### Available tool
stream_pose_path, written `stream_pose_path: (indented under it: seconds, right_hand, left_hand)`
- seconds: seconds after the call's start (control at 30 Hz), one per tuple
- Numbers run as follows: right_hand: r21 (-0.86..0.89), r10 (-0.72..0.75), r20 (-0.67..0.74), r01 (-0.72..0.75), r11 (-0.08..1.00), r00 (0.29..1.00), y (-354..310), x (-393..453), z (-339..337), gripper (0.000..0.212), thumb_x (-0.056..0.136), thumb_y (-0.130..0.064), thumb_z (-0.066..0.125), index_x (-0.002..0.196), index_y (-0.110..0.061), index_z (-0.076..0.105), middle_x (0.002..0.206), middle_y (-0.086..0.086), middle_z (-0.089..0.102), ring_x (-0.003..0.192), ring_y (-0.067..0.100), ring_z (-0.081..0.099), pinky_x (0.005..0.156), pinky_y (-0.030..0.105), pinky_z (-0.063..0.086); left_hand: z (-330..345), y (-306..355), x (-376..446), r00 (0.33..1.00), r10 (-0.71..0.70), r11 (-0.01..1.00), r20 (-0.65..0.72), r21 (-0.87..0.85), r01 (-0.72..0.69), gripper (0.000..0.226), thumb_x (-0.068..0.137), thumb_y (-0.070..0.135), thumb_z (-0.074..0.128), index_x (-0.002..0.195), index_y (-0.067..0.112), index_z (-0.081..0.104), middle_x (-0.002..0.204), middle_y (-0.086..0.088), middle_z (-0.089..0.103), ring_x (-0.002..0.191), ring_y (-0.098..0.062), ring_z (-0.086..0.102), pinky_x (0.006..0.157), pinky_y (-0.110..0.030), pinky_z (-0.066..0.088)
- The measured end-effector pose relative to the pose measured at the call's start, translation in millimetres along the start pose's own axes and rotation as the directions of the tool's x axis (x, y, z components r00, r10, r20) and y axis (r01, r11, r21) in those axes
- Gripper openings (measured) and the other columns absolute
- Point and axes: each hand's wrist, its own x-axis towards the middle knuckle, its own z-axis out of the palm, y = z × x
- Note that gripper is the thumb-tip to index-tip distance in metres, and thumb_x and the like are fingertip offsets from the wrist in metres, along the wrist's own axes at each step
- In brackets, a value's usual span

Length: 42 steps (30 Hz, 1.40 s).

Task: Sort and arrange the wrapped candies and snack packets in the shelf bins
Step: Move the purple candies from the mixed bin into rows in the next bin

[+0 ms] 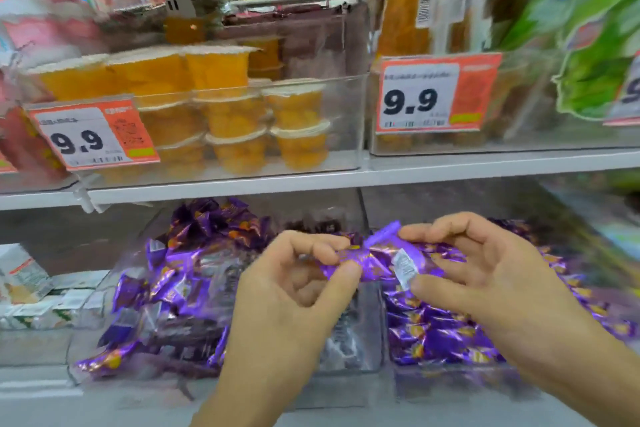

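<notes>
Both hands, left hand [294, 291] and right hand [485, 274], pinching blurred purple candy wrappers [374, 262] above half-hidden clear bins [349, 350].

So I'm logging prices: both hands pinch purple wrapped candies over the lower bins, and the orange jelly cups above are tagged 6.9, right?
Not quite. In the head view the tag on the orange jelly cups reads 9.9. Left hand and right hand do pinch purple wrapped candies.
</notes>
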Motion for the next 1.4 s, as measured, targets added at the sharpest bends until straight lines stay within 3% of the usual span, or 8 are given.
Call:
stream_pose_path:
  seconds: [0.2,0.37,0.47,0.7,0.83,0.93,1.03,1.4]
  right_hand:
    - [-0.062,-0.101,-0.166,0.092,0.994,0.981,13.9,-22.7,-62.6,0.050,0.070,0.021,0.072,0.083,-0.027,0.070,0.104,0.000,0.073,0.064,0.021,0.056,0.068,0.026,0.056]
    - [-0.108,-0.154,-0.155,0.138,0.985,0.976,14.5,-27.6,-91.3,0.042,0.070,0.020,0.075,0.080,-0.021,0.076,0.104,-0.001,0.074,0.061,0.016,0.064,0.058,0.021,0.053]
    - [-0.122,-0.183,-0.137,0.167,0.978,0.973,12.6,-28.1,-104.2,0.033,0.062,0.001,0.086,0.081,-0.024,0.076,0.106,-0.002,0.072,0.069,0.017,0.070,0.064,0.021,0.055]
    - [-0.504,-0.310,-0.140,0.202,0.840,0.940,15.7,-18.6,-137.8,0.018,0.063,-0.021,0.084,0.075,-0.025,0.072,0.104,-0.016,0.067,0.088,0.011,0.071,0.069,0.020,0.057]
    - [-0.537,-0.198,-0.014,0.160,0.829,0.980,14.1,-23.1,-147.3,0.033,0.063,-0.004,0.090,0.085,-0.024,0.075,0.109,-0.017,0.066,0.090,0.011,0.071,0.073,0.017,0.056]
    - [-0.488,-0.121,-0.024,0.094,0.868,0.992,8.4,-21.7,-155.8,0.040,0.074,0.010,0.079,0.088,-0.028,0.073,0.104,-0.009,0.070,0.080,0.015,0.073,0.071,0.031,0.060]
    - [-0.389,-0.109,-0.119,0.054,0.920,0.987,0.5,-17.1,-160.4,0.018,0.076,-0.022,0.079,0.090,-0.032,0.072,0.082,0.008,0.074,0.069,0.029,0.069,0.067,0.050,0.058]
    - [0.038,0.211,-0.068,-0.209,0.977,0.975,12.4,-18.7,-154.6,0.055,0.054,-0.042,0.093,0.096,-0.016,0.070,0.091,0.037,0.063,0.066,0.040,0.068,0.059,0.039,0.060]
  left_hand:
    - [60.9,-18.0,9.0,0.986,-0.136,0.990,0.094,-0.026,0.139,0.056,0.061,0.002,0.080,0.112,0.021,0.067,0.102,0.003,0.075,0.086,-0.019,0.075,0.069,-0.020,0.056]
    - [108.1,-27.0,13.4,0.965,-0.149,0.987,0.217,-0.029,0.159,0.036,0.054,0.009,0.080,0.090,0.014,0.077,0.087,-0.010,0.077,0.075,-0.017,0.073,0.066,-0.019,0.056]
    - [128.3,-32.2,14.5,0.942,-0.169,0.982,0.290,-0.032,0.186,0.053,0.048,0.026,0.082,0.100,0.016,0.073,0.095,-0.010,0.077,0.089,-0.030,0.073,0.078,-0.032,0.061]
    - [153.3,-29.8,19.6,0.874,-0.297,0.938,0.384,-0.054,0.343,0.033,0.065,0.029,0.087,0.094,0.017,0.078,0.089,-0.015,0.076,0.078,-0.031,0.073,0.071,-0.039,0.060]
    - [156.8,-34.0,15.5,0.866,-0.340,0.938,0.366,0.071,0.338,0.041,0.066,0.027,0.077,0.105,0.016,0.073,0.089,-0.011,0.076,0.068,-0.028,0.073,0.066,-0.032,0.059]
    - [154.1,-35.3,14.8,0.848,-0.377,0.917,0.373,0.025,0.397,0.037,0.074,0.017,0.072,0.110,0.009,0.070,0.094,-0.016,0.075,0.076,-0.029,0.074,0.068,-0.028,0.059]
    - [150.9,-37.0,15.5,0.838,-0.441,0.878,0.323,-0.039,0.477,0.035,0.077,0.012,0.071,0.110,-0.001,0.065,0.091,-0.021,0.074,0.078,-0.034,0.074,0.074,-0.036,0.061]
    - [156.8,-34.3,9.0,0.881,-0.367,0.923,0.299,-0.003,0.385,0.010,0.090,0.000,0.061,0.099,-0.002,0.061,0.075,-0.020,0.072,0.062,-0.029,0.065,0.069,-0.034,0.054]
